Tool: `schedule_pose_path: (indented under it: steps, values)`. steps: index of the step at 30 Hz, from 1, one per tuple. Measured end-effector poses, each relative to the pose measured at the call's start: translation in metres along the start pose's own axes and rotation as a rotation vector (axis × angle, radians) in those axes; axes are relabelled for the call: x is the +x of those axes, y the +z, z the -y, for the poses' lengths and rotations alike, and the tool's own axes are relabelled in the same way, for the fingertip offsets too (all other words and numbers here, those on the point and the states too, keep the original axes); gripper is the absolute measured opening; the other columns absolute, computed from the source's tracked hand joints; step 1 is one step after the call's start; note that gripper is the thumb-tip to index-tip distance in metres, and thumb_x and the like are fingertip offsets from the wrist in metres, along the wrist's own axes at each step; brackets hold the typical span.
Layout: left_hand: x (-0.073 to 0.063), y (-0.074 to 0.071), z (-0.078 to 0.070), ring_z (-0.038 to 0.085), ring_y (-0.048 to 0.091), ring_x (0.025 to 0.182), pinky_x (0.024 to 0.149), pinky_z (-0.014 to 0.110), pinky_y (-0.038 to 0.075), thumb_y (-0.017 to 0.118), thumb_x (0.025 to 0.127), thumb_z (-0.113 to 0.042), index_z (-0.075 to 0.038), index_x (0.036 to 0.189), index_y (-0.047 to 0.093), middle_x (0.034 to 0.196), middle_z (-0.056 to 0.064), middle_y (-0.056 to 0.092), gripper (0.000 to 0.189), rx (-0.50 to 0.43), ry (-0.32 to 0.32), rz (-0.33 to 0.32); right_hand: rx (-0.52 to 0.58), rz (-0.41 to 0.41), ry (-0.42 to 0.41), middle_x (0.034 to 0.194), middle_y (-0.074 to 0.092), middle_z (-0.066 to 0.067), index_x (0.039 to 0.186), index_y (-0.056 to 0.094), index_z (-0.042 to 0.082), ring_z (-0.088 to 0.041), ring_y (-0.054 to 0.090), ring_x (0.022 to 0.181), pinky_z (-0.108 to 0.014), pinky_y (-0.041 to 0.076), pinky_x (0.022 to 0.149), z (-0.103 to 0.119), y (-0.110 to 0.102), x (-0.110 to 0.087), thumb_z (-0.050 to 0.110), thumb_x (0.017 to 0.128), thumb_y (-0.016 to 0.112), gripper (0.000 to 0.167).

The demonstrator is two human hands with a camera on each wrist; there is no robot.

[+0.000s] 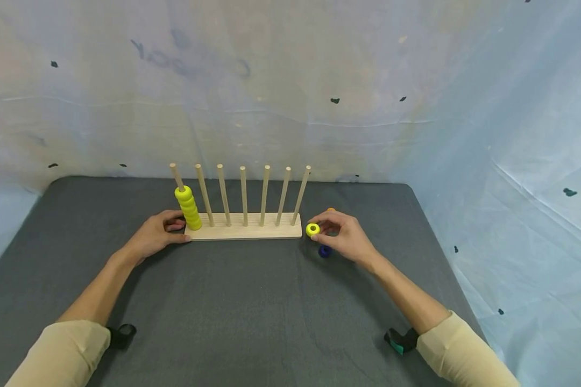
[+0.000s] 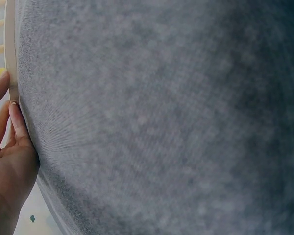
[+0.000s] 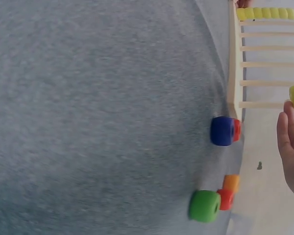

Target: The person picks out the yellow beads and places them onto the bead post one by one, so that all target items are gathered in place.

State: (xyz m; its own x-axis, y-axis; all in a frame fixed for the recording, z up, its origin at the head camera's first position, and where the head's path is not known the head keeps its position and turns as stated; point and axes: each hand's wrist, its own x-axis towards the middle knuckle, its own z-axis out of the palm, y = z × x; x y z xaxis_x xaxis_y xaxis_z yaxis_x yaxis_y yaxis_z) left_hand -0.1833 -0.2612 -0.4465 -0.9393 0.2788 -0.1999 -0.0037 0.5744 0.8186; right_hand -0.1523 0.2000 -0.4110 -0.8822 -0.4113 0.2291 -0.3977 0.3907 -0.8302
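A wooden peg stand (image 1: 242, 231) with several upright dowels sits on the dark table. Its leftmost dowel carries a stack of yellow beads (image 1: 189, 207); the other dowels are bare. My left hand (image 1: 152, 234) holds the stand's left end, thumb at the front edge and fingers curled near the corner. Off the stand's right end, my right hand (image 1: 344, 232) pinches a single yellow bead (image 1: 312, 229) between thumb and fingers, its hole showing. That bead is raised above the table, as the right wrist view also shows.
Loose beads lie under and beside my right hand: a dark blue bead (image 3: 221, 130), a green bead (image 3: 205, 206), an orange bead (image 3: 231, 182) and red beads (image 3: 226, 199). Pale sheeting (image 1: 290, 107) hangs behind the table and along its right side.
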Motion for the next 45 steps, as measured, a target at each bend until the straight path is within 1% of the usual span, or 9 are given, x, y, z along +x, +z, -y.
schedule_pose_path:
  steps: [3,7,12,15,19,22,28,36,45]
  values:
    - [0.0,0.0,0.0,0.043,0.044,0.132,0.106,0.053,0.043,0.076,0.09,-0.018,0.005,0.152,0.03,0.147,0.028,0.036,0.081,0.0,-0.003,0.0,0.01,0.005,-0.012,0.105,0.066,-0.004,0.115,0.071,0.007,-0.024,0.065,0.09,-0.041,0.058,0.079,0.01,-0.001,0.003,0.003,0.086,0.078,0.03]
    - [0.001,0.0,0.001,0.044,0.044,0.132,0.106,0.054,0.043,0.077,0.089,-0.018,0.005,0.152,0.03,0.147,0.028,0.036,0.082,-0.003,-0.005,-0.001,0.014,0.022,-0.034,0.107,0.066,-0.012,0.115,0.069,-0.001,-0.031,0.065,0.091,-0.043,0.057,0.08,0.038,-0.003,0.008,-0.002,0.087,0.074,0.028]
    - [0.001,0.0,0.002,0.044,0.044,0.131,0.106,0.054,0.042,0.077,0.089,-0.019,0.005,0.152,0.03,0.148,0.029,0.034,0.082,-0.001,-0.002,-0.004,-0.013,0.036,-0.074,0.108,0.066,-0.016,0.114,0.069,-0.004,-0.029,0.065,0.091,-0.04,0.058,0.081,0.063,-0.006,0.014,-0.006,0.087,0.072,0.027]
    - [0.001,-0.001,0.003,0.044,0.044,0.131,0.107,0.054,0.042,0.077,0.089,-0.018,0.005,0.152,0.031,0.148,0.028,0.035,0.081,0.004,0.001,-0.006,-0.034,0.046,-0.11,0.109,0.067,-0.013,0.113,0.07,-0.002,-0.027,0.065,0.09,-0.041,0.058,0.081,0.059,-0.006,0.019,-0.005,0.086,0.074,0.028]
    - [0.003,-0.001,0.004,0.043,0.044,0.131,0.107,0.054,0.042,0.076,0.089,-0.016,0.004,0.152,0.032,0.146,0.027,0.036,0.08,0.009,-0.004,-0.004,-0.053,0.068,-0.144,0.11,0.067,-0.005,0.113,0.071,0.007,-0.02,0.066,0.091,-0.038,0.059,0.081,0.048,-0.005,0.027,0.003,0.086,0.078,0.029]
    - [0.003,-0.001,0.004,0.043,0.044,0.132,0.107,0.054,0.041,0.077,0.089,-0.016,0.004,0.152,0.032,0.147,0.027,0.036,0.08,0.004,-0.004,-0.001,-0.074,0.089,-0.173,0.109,0.067,0.0,0.114,0.072,0.011,-0.014,0.066,0.091,-0.037,0.059,0.081,0.048,-0.006,0.033,0.01,0.087,0.078,0.028]
    - [0.002,0.0,0.004,0.044,0.043,0.132,0.107,0.054,0.041,0.077,0.089,-0.017,0.004,0.153,0.03,0.146,0.028,0.035,0.082,-0.002,0.004,0.0,-0.105,0.122,-0.211,0.107,0.07,0.004,0.116,0.072,0.012,-0.009,0.067,0.088,-0.041,0.059,0.08,0.059,-0.008,0.043,0.012,0.088,0.078,0.029]
    - [0.004,0.0,0.004,0.045,0.042,0.132,0.108,0.055,0.041,0.077,0.089,-0.018,0.005,0.153,0.029,0.148,0.029,0.034,0.083,-0.004,0.001,0.005,-0.129,0.149,-0.216,0.101,0.071,0.003,0.116,0.072,0.011,-0.007,0.068,0.086,-0.035,0.059,0.08,0.076,-0.01,0.054,0.011,0.087,0.078,0.029]
    - [0.004,0.001,0.003,0.044,0.042,0.133,0.108,0.054,0.04,0.077,0.089,-0.018,0.004,0.154,0.029,0.149,0.028,0.034,0.083,-0.013,0.0,0.007,-0.146,0.185,-0.242,0.104,0.072,0.003,0.116,0.072,0.01,-0.006,0.068,0.086,-0.035,0.059,0.079,0.09,-0.011,0.067,0.011,0.087,0.078,0.03]
